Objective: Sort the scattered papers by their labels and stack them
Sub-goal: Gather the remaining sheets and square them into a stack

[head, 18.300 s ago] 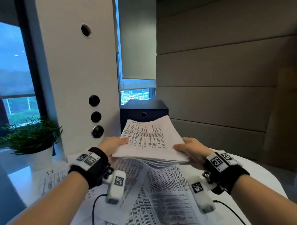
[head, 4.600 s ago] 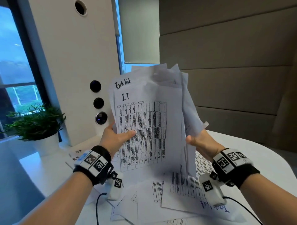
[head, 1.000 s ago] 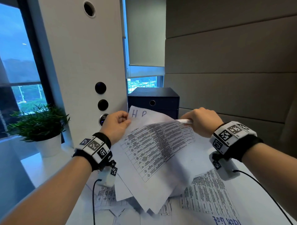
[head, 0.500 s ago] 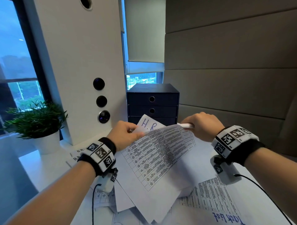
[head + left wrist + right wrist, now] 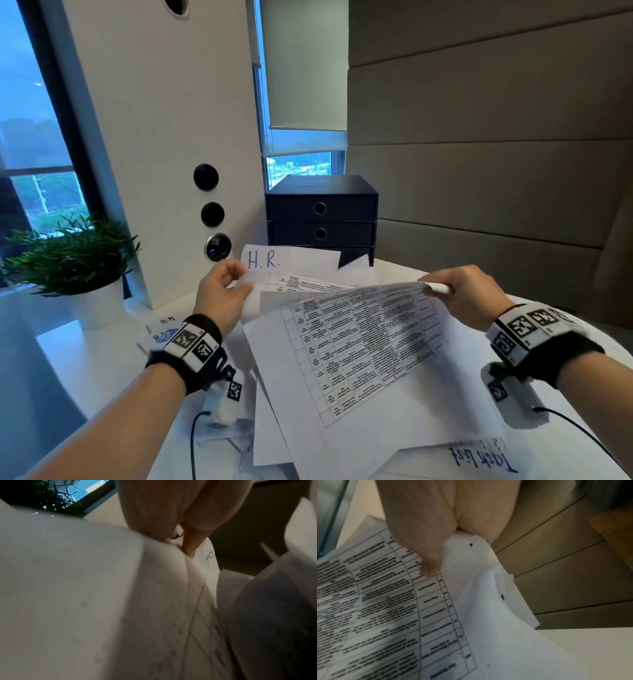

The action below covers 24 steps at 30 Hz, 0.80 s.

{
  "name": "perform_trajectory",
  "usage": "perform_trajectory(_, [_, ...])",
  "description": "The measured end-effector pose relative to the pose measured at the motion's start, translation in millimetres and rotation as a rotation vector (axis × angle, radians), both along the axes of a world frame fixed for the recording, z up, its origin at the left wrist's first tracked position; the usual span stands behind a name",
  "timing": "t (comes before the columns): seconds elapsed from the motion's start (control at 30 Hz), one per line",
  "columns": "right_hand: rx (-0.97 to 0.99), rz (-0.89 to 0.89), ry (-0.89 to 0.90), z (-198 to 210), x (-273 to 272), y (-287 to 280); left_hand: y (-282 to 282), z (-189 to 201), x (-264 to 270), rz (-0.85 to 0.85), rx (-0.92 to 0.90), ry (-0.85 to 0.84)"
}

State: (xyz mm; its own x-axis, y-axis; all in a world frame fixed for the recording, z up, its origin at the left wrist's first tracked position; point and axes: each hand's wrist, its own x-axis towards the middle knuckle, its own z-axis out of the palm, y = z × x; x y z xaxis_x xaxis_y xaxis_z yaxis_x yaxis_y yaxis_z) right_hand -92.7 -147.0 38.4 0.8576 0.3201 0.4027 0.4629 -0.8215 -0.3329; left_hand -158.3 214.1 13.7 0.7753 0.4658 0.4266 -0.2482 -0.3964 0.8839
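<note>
My right hand (image 5: 455,294) grips the far corner of a loose bundle of printed table sheets (image 5: 363,339) and holds it lifted over the table; the right wrist view shows its thumb (image 5: 428,566) pressed on the top sheet (image 5: 385,601). My left hand (image 5: 226,291) pinches the corner of a sheet labelled "H.R." (image 5: 291,262) that sticks out behind the bundle. The left wrist view shows that hand's fingers (image 5: 188,543) closed on the white H.R. sheet (image 5: 208,559). A small stack labelled H.R. (image 5: 161,329) lies by my left wrist. A sheet headed "Task list" (image 5: 479,459) lies at the near right.
A dark blue drawer box (image 5: 322,212) stands at the back of the white table (image 5: 85,370). A potted plant (image 5: 75,260) sits at the far left beside a white column (image 5: 164,137). More loose sheets (image 5: 267,442) lie under the lifted bundle.
The H.R. sheet has slid further out behind the bundle, its label now fully showing. Both hands have dropped lower towards the table, and the bundle lies flatter.
</note>
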Motion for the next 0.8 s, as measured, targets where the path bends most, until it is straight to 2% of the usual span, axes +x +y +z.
perform_trajectory(0.1, [-0.058, 0.012, -0.025, -2, -1, 5, -7, -5, 5, 0.023, -0.032, -0.002])
perform_trajectory(0.17, [-0.097, 0.027, -0.044, 0, -3, 10, -13, -4, 5, -0.077, -0.043, 0.037])
perform_trajectory(0.27, [-0.118, 0.012, -0.059, -2, -4, 14, -14, -4, 9, -0.169, 0.059, 0.113])
perform_trajectory(0.37, [-0.030, -0.029, -0.074, -9, -4, 10, -12, -3, 8, -0.144, -0.032, 0.150])
perform_trajectory(0.47, [0.087, -0.089, -0.060, -16, -5, 5, -9, -4, 2, -0.235, -0.125, 0.141])
perform_trajectory(0.67, [0.185, -0.132, -0.017, -6, -7, 10, -14, -4, -8, -0.397, -0.048, 0.194])
perform_trajectory(0.8, [0.209, -0.154, -0.015, 9, -7, 18, -24, -1, -9, -0.330, -0.086, 0.194])
